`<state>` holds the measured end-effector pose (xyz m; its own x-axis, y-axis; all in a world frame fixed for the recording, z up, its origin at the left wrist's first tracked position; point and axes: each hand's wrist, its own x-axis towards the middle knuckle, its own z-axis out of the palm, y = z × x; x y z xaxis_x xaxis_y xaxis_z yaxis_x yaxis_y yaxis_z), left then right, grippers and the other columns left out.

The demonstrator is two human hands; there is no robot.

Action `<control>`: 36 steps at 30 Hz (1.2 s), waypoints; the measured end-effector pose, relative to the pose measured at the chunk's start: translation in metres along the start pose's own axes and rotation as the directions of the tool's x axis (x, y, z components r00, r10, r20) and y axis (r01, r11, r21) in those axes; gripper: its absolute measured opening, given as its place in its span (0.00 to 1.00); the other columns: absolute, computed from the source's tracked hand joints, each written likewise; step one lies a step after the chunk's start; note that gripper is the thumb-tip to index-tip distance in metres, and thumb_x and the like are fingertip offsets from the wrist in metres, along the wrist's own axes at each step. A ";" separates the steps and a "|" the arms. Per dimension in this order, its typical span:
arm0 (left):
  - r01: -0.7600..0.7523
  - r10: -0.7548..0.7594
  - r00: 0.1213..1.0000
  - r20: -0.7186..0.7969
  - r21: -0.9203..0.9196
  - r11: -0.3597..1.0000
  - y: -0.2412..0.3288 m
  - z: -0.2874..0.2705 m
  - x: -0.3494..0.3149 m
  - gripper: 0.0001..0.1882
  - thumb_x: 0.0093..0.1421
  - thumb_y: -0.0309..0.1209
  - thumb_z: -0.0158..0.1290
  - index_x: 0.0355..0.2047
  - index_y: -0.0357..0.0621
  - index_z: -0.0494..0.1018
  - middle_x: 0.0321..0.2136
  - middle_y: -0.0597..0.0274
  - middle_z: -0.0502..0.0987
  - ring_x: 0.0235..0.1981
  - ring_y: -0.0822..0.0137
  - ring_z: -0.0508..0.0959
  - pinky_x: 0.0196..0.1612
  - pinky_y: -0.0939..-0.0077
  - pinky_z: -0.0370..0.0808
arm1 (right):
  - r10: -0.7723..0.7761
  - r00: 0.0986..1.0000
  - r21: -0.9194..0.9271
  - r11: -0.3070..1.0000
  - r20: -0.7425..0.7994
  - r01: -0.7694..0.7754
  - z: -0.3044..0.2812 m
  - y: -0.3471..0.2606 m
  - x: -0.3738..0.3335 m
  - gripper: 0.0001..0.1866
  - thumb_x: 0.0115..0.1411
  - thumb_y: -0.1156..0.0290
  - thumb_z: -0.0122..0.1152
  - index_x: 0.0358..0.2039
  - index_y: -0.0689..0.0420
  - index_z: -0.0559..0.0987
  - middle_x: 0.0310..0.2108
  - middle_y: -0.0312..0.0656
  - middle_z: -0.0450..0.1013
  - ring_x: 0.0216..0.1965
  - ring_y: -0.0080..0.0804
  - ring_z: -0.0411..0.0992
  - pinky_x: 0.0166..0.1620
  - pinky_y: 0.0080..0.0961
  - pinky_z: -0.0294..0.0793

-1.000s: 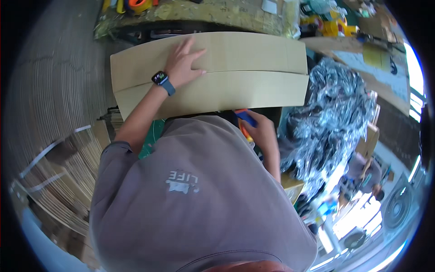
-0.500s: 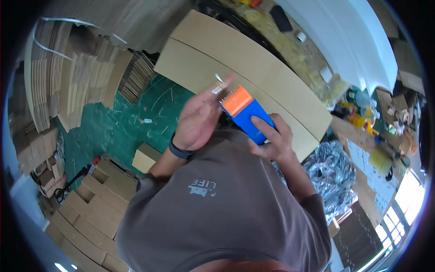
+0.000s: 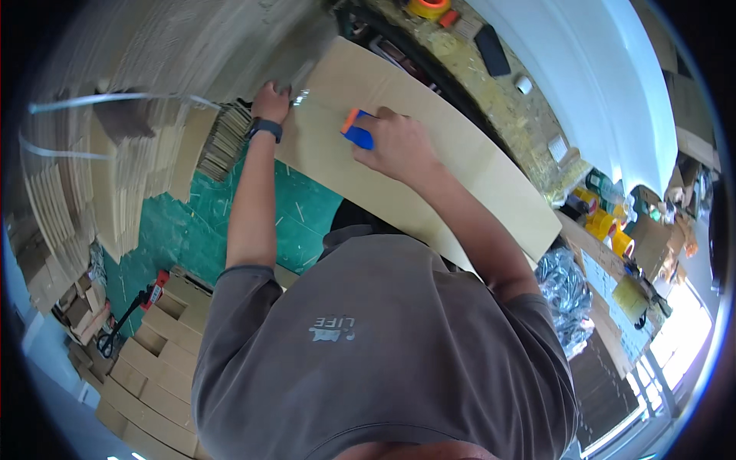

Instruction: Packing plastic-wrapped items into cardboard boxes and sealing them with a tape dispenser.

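Observation:
A long closed cardboard box (image 3: pixel 429 180) lies in front of me. My right hand (image 3: pixel 402 146) is closed around a blue and orange tape dispenser (image 3: pixel 359 139) over the box's top, left of the middle. A glossy strip of clear tape (image 3: pixel 301 97) catches the light at the box's left end, near the lid seam. My left hand (image 3: pixel 271 102), with a dark band on its wrist, is against that end of the box. Its fingers curl downward there and their tips are partly hidden.
Stacks of flat cardboard (image 3: pixel 126 169) stand to the left above a green floor (image 3: pixel 218 211). Beyond the box is a cluttered bench (image 3: pixel 452 57) with a black block and tape rolls. Folded cartons (image 3: pixel 149 368) lie at lower left, crumpled silver plastic (image 3: pixel 563 295) at right.
My right hand has brought the dispenser down and left, onto the box's top. My left hand, earlier beside the dispenser, has reached out to the box's left end. Tape now shows there.

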<state>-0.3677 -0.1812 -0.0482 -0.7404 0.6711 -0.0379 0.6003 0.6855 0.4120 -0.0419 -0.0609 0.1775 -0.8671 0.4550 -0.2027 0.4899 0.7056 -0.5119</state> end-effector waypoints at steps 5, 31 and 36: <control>0.231 -0.258 0.947 0.192 0.151 0.961 0.142 -0.016 -0.023 0.51 0.77 0.69 0.24 0.46 0.40 0.88 0.48 0.34 0.86 0.54 0.32 0.84 0.57 0.37 0.80 | 0.085 0.990 0.105 0.992 -0.109 -0.074 -0.010 0.054 -0.063 0.23 0.58 0.57 0.73 0.54 0.47 0.88 0.39 0.49 0.80 0.38 0.54 0.83 0.44 0.49 0.85; -0.523 0.523 0.851 0.043 0.160 0.837 0.461 0.142 -0.426 0.52 0.72 0.60 0.54 0.81 0.33 0.53 0.82 0.36 0.52 0.83 0.37 0.50 0.82 0.33 0.44 | 0.310 0.946 -0.075 0.950 0.092 -0.303 -0.045 0.408 -0.667 0.21 0.56 0.59 0.75 0.51 0.47 0.89 0.40 0.46 0.79 0.41 0.50 0.84 0.45 0.48 0.85; -0.610 0.607 0.792 0.065 0.134 0.781 0.466 0.139 -0.424 0.50 0.74 0.57 0.55 0.81 0.33 0.53 0.82 0.35 0.50 0.84 0.37 0.48 0.82 0.33 0.43 | 0.269 0.963 0.130 0.955 0.004 -0.267 0.079 0.459 -0.623 0.27 0.54 0.56 0.79 0.52 0.54 0.88 0.49 0.52 0.83 0.48 0.59 0.82 0.52 0.52 0.84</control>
<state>0.2679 -0.1070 0.0329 -0.2025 0.9660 0.1611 0.9609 0.1642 0.2231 0.7159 -0.0634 0.0028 -0.7036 0.6258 -0.3366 0.6879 0.4813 -0.5432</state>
